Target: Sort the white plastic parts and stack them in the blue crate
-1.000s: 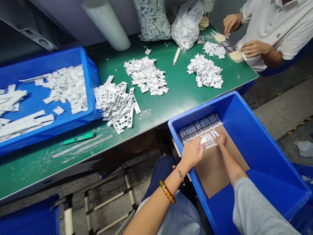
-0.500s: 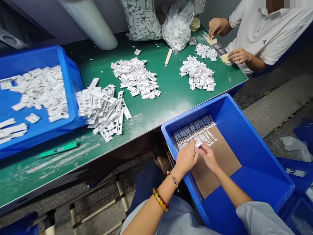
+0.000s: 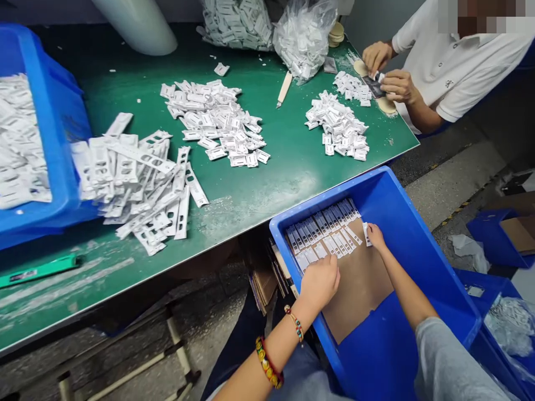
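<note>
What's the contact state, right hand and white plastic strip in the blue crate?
Touching: the head view shows the right hand with its fingertips against the white plastic strip.

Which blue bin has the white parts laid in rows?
The bin under the person's left hand and right hand: parts in tidy rows on a cardboard sheet. The far-left bin holds a loose heap.
</note>
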### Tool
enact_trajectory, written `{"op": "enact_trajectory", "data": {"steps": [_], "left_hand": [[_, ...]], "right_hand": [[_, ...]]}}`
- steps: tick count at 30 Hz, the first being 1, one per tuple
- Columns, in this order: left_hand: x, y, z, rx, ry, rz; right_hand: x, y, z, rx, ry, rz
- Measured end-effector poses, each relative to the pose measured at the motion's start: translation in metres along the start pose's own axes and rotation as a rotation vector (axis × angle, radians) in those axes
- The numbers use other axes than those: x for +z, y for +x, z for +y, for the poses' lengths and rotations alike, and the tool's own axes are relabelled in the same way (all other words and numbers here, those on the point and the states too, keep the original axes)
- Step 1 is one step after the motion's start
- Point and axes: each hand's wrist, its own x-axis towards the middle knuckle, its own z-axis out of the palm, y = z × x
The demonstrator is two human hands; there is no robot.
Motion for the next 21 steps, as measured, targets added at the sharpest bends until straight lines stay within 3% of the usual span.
{"op": "enact_trajectory", "data": {"steps": [5, 8, 15, 21], "left_hand": [[0.001, -0.003, -0.001, 0.085, -0.049, -0.034], [0.003, -0.005, -0.002, 0.106, -0.064, -0.041], [0.008, -0.006, -0.003, 0.138, -0.099, -0.036], [0.007, -0.004, -0.001, 0.13, -0.101, -0.057]], "right_hand": [[0.051, 0.012, 0.023, -0.083, -0.184, -0.107], [0.065, 0.011, 0.034, -0.133, -0.24, -0.142], [0.062, -0.001, 0.053, -0.187, -0.279, -0.078], [0.058, -0.006, 0.066, -0.17, -0.22, -0.107]]}}
